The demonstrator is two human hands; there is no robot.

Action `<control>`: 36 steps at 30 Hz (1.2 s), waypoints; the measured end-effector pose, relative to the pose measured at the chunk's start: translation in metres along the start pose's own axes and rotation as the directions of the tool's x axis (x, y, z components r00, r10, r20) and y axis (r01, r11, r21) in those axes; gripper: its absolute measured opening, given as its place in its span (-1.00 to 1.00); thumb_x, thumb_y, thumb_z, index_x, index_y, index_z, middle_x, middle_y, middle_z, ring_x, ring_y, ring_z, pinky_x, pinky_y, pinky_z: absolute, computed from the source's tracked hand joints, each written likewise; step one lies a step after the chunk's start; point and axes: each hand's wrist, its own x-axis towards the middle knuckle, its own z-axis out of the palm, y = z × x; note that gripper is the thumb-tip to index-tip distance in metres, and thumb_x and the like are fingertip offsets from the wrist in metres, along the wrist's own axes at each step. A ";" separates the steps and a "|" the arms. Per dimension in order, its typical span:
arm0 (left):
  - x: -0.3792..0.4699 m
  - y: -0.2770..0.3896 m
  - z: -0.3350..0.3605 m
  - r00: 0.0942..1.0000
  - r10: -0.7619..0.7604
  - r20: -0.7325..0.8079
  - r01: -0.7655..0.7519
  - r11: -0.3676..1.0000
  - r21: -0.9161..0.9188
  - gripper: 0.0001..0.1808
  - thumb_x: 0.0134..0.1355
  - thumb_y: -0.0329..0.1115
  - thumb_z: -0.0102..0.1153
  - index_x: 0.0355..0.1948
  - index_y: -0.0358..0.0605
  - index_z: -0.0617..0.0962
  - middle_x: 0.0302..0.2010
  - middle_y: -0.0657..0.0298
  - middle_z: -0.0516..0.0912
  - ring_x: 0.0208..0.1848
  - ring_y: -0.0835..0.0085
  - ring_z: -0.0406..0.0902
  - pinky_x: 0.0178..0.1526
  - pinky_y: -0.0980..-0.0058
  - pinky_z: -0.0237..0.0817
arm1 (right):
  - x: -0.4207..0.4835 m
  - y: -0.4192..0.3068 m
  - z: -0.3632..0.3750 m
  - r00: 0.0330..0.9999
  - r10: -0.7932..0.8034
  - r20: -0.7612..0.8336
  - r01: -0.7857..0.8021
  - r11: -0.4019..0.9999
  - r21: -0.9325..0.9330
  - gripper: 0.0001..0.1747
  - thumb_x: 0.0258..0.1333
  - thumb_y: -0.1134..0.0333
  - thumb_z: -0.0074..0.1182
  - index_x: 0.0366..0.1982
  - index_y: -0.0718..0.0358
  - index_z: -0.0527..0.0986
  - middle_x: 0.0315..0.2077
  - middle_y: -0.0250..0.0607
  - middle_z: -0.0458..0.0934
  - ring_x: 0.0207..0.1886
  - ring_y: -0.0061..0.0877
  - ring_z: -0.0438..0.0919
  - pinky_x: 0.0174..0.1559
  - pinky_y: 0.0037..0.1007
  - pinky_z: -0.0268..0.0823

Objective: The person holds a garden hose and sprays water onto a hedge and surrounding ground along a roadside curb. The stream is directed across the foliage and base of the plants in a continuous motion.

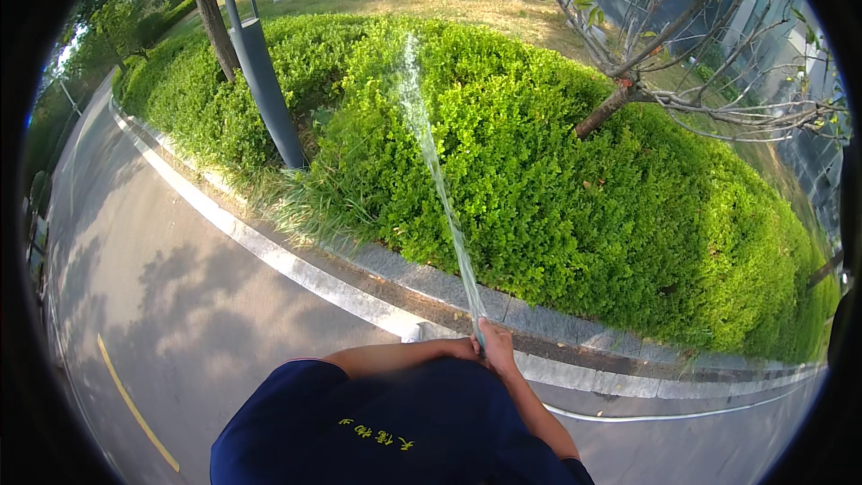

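Both my hands are at the end of a hose (479, 339), in front of my dark shirt. My right hand (498, 346) is wrapped around it close to the mouth. Just to the left, my left hand (467, 349) is closed at the hose too, its fingers partly hidden. A stream of water (446, 205) leaves the mouth and arcs up and away. It breaks into spray over a trimmed green hedge (552, 215).
A grey metal pole (266, 87) and a tree trunk (207, 10) rise from the hedge at left. A bare-branched tree (606, 111) leans out at right. A stone kerb (431, 283) borders the hedge. A pale hose length (626, 417) lies on the asphalt road (195, 323).
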 end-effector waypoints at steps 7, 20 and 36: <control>0.004 -0.019 0.002 0.999 -0.002 -0.034 0.002 1.000 0.003 -0.81 0.08 -0.29 0.37 -0.37 -0.15 0.63 -0.36 0.25 0.65 -0.25 0.49 0.54 -0.19 0.42 0.38 | 0.002 -0.011 0.005 0.998 0.042 0.048 -0.036 0.994 -0.102 -0.44 0.30 0.01 -0.05 -0.63 0.31 0.50 -0.73 -0.34 0.43 -0.67 -0.63 0.37 -0.55 -0.52 0.18; -0.004 -0.015 0.001 0.998 -0.059 0.009 0.059 0.998 0.005 -0.65 0.09 -0.12 0.38 -0.21 -0.13 0.64 -0.23 0.20 0.67 -0.12 0.45 0.55 -0.05 0.38 0.34 | 0.012 0.001 0.011 0.997 0.043 0.070 -0.034 0.991 -0.130 -0.44 0.30 0.04 -0.07 -0.64 0.35 0.49 -0.74 -0.28 0.43 -0.69 -0.59 0.36 -0.56 -0.47 0.20; 0.009 -0.021 0.005 0.999 -0.027 0.026 0.025 0.996 0.091 -0.58 0.00 -0.08 0.41 -0.29 -0.20 0.60 -0.31 0.16 0.66 -0.20 0.40 0.56 -0.11 0.36 0.36 | 0.013 0.014 0.005 0.994 0.098 -0.048 -0.100 0.994 -0.033 -0.44 0.29 0.05 -0.09 -0.66 0.33 0.50 -0.76 -0.31 0.43 -0.73 -0.60 0.35 -0.62 -0.47 0.16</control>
